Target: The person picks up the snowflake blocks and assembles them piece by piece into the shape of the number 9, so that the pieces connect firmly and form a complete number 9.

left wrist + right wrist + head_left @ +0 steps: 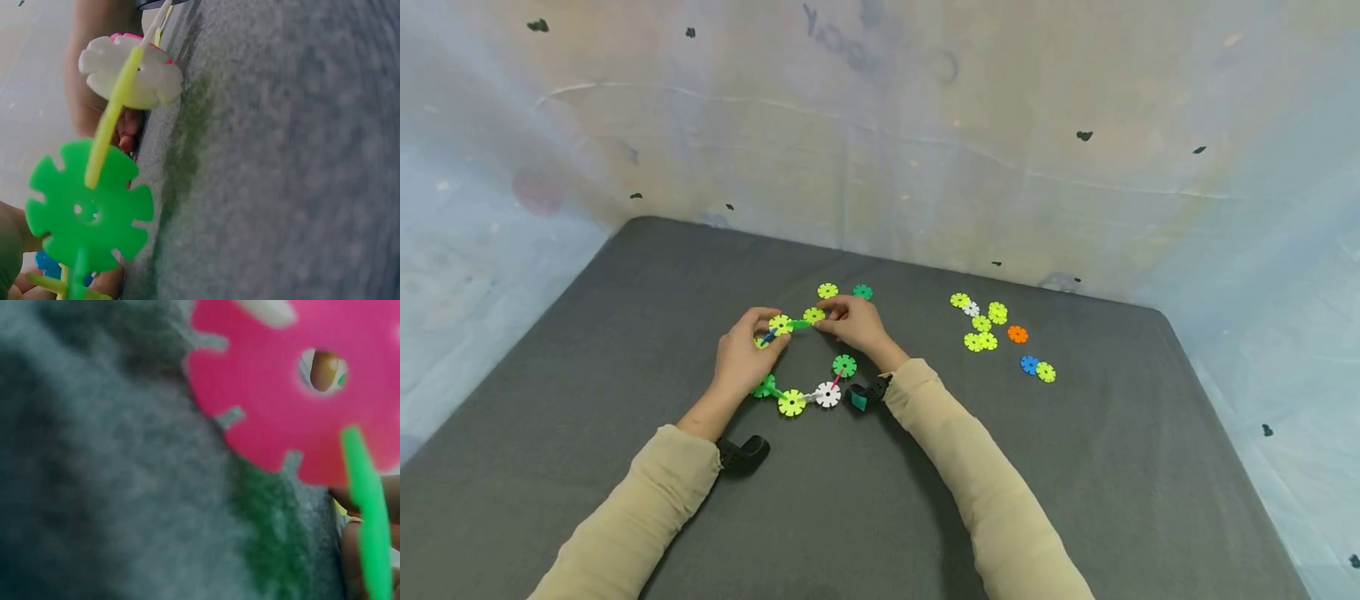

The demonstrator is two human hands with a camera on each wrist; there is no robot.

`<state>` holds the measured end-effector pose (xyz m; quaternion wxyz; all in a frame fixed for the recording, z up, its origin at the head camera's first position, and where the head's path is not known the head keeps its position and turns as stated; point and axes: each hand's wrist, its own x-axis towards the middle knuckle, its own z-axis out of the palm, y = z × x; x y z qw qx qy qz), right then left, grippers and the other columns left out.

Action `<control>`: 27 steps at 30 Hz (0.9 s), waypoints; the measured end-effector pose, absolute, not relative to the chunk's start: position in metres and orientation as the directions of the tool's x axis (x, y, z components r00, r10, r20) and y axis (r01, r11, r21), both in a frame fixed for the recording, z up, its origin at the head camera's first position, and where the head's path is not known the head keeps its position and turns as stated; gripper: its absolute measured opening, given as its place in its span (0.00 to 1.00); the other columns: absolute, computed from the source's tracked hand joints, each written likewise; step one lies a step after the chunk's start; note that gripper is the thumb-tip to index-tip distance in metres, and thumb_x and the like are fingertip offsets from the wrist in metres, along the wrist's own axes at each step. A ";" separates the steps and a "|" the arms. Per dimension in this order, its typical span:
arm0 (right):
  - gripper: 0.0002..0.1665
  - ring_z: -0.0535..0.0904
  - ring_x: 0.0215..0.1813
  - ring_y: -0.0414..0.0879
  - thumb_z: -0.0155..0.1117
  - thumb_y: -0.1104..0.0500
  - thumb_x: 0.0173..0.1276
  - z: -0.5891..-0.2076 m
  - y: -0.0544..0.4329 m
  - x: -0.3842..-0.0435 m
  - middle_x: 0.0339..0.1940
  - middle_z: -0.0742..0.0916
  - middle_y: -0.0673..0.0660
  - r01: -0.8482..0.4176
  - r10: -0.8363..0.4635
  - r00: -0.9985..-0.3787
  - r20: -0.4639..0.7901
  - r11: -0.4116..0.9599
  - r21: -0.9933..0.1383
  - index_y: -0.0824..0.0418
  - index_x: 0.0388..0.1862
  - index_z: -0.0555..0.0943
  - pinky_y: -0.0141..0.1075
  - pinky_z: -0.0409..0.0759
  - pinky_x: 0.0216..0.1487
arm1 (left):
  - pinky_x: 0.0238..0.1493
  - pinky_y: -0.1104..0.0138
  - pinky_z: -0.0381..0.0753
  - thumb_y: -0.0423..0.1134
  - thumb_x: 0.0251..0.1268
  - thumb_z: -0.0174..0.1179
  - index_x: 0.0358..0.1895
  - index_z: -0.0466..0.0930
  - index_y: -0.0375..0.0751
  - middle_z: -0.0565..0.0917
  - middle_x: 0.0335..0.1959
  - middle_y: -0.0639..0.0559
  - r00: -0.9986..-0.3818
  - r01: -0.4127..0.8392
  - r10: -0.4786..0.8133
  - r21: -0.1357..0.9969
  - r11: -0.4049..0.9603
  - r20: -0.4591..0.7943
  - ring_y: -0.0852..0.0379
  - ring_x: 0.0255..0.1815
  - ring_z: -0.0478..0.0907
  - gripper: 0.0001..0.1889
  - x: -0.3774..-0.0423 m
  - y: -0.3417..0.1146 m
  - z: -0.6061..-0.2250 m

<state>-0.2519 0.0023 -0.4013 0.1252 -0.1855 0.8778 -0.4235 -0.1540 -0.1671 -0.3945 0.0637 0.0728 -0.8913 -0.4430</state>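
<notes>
A curved chain of notched plastic discs, slotted into one another, spans both hands. In the head view my left hand (741, 354) pinches a yellow disc (780, 325) at the chain's far side. My right hand (857, 325) pinches another yellow disc (814, 316), with a green disc (799, 323) edge-on between the two. A blue disc (767, 336) sits near the left fingers. The chain's near side has a yellow disc (792, 403), a white disc (828, 394) and a green end disc (845, 366). A pink disc (250, 381) fills much of the right wrist view.
Beyond the right hand lie a loose yellow disc (827, 290) and a green disc (862, 292). Farther right are several yellow discs (981, 323), an orange disc (1017, 334) and a blue disc (1029, 364). A pale sheet (880, 150) hangs behind the grey table (1112, 467).
</notes>
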 end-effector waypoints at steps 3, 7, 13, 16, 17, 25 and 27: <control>0.18 0.77 0.28 0.41 0.70 0.59 0.62 -0.401 0.006 -0.250 0.35 0.82 0.56 -0.193 -0.414 -0.908 -0.062 0.546 -0.815 0.59 0.51 0.82 0.30 0.80 0.30 | 0.57 0.44 0.72 0.39 0.69 0.57 0.65 0.69 0.41 0.77 0.57 0.34 -0.983 -0.071 -0.178 0.807 0.587 0.042 0.36 0.59 0.73 0.22 -0.155 -0.166 -0.394; 0.14 0.78 0.32 0.42 0.69 0.60 0.63 -0.404 0.012 -0.246 0.40 0.83 0.57 -0.218 -0.432 -0.902 -0.017 0.486 -0.846 0.60 0.47 0.81 0.30 0.79 0.32 | 0.53 0.46 0.75 0.38 0.70 0.57 0.65 0.68 0.40 0.77 0.56 0.34 -0.984 -0.088 -0.180 0.814 0.574 0.021 0.37 0.57 0.74 0.22 -0.155 -0.164 -0.395; 0.09 0.80 0.29 0.42 0.66 0.60 0.66 -0.408 0.022 -0.241 0.37 0.86 0.61 -0.224 -0.424 -0.904 0.048 0.376 -0.899 0.64 0.42 0.81 0.32 0.81 0.29 | 0.36 0.59 0.84 0.36 0.69 0.58 0.63 0.68 0.36 0.79 0.50 0.35 -0.985 -0.087 -0.171 0.838 0.538 0.008 0.43 0.42 0.82 0.22 -0.157 -0.160 -0.396; 0.10 0.80 0.28 0.40 0.65 0.63 0.66 -0.409 0.028 -0.240 0.36 0.86 0.63 -0.180 -0.402 -0.914 0.042 0.314 -0.932 0.65 0.44 0.81 0.33 0.81 0.29 | 0.34 0.63 0.84 0.36 0.68 0.58 0.62 0.68 0.36 0.80 0.48 0.35 -0.986 -0.083 -0.168 0.850 0.520 0.007 0.43 0.41 0.83 0.22 -0.159 -0.157 -0.396; 0.11 0.80 0.28 0.41 0.64 0.63 0.66 -0.408 0.030 -0.240 0.36 0.86 0.64 -0.168 -0.400 -0.916 0.039 0.292 -0.942 0.66 0.46 0.80 0.34 0.82 0.30 | 0.34 0.63 0.84 0.36 0.68 0.58 0.62 0.68 0.36 0.80 0.48 0.35 -0.986 -0.081 -0.166 0.853 0.516 0.007 0.43 0.40 0.83 0.22 -0.159 -0.157 -0.397; 0.18 0.81 0.29 0.41 0.61 0.66 0.68 -0.406 0.043 -0.234 0.37 0.86 0.68 -0.161 -0.392 -0.917 0.073 0.197 -0.967 0.68 0.56 0.79 0.37 0.83 0.32 | 0.33 0.66 0.84 0.34 0.68 0.59 0.62 0.68 0.36 0.82 0.45 0.35 -0.989 -0.064 -0.144 0.870 0.489 0.008 0.44 0.39 0.84 0.21 -0.163 -0.150 -0.398; 0.18 0.82 0.30 0.42 0.61 0.65 0.69 -0.406 0.045 -0.233 0.38 0.86 0.68 -0.169 -0.390 -0.917 0.083 0.191 -0.967 0.68 0.56 0.79 0.37 0.83 0.33 | 0.34 0.66 0.85 0.34 0.67 0.59 0.62 0.68 0.36 0.82 0.44 0.36 -0.991 -0.068 -0.136 0.881 0.468 -0.004 0.45 0.39 0.84 0.21 -0.164 -0.147 -0.398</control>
